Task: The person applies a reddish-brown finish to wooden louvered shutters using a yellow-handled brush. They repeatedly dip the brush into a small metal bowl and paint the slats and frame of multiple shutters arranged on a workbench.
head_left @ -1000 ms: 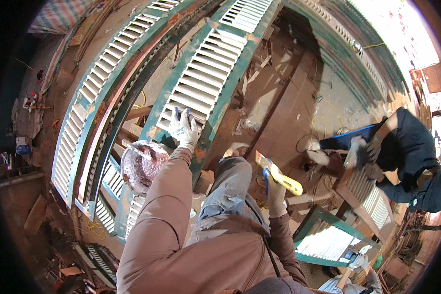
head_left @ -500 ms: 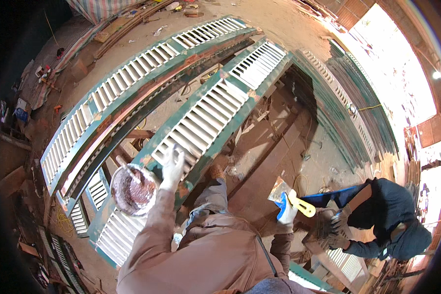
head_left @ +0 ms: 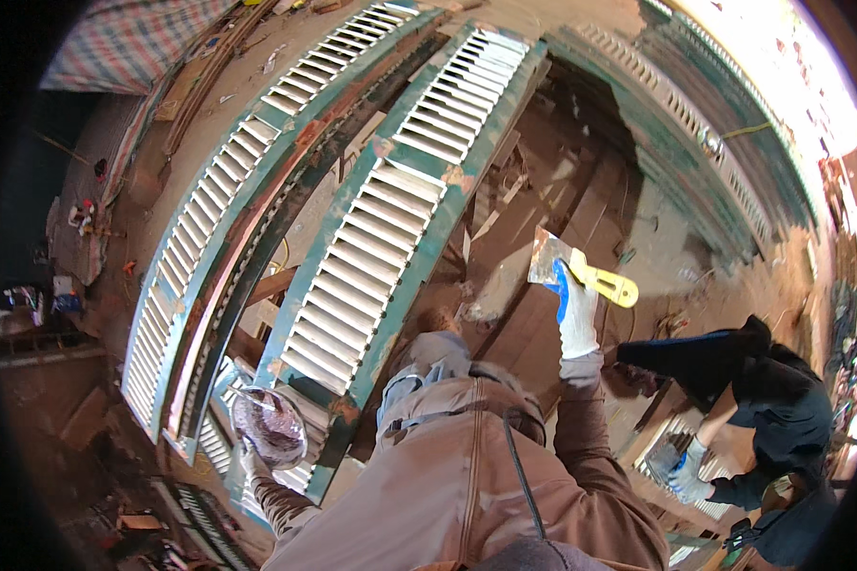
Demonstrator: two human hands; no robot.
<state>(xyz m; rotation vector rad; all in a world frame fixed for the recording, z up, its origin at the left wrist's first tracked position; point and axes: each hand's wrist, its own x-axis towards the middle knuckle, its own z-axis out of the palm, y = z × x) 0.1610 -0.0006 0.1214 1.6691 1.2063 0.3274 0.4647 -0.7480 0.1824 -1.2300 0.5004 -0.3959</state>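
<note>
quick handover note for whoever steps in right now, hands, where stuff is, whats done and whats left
Left hand: gloved, holds a round bowl wrapped in shiny foil, low beside the shutter's near end.
Right hand: gloved, grips a yellow-handled flat metal scraper, raised off the work.
Long white-slatted wooden shutter with a green frame lies flat ahead; a second one lies to its left.
Done: some bare patches show on the green frame.
Left: green paint remains over most of it.
A person in dark clothes crouches at right.
</note>
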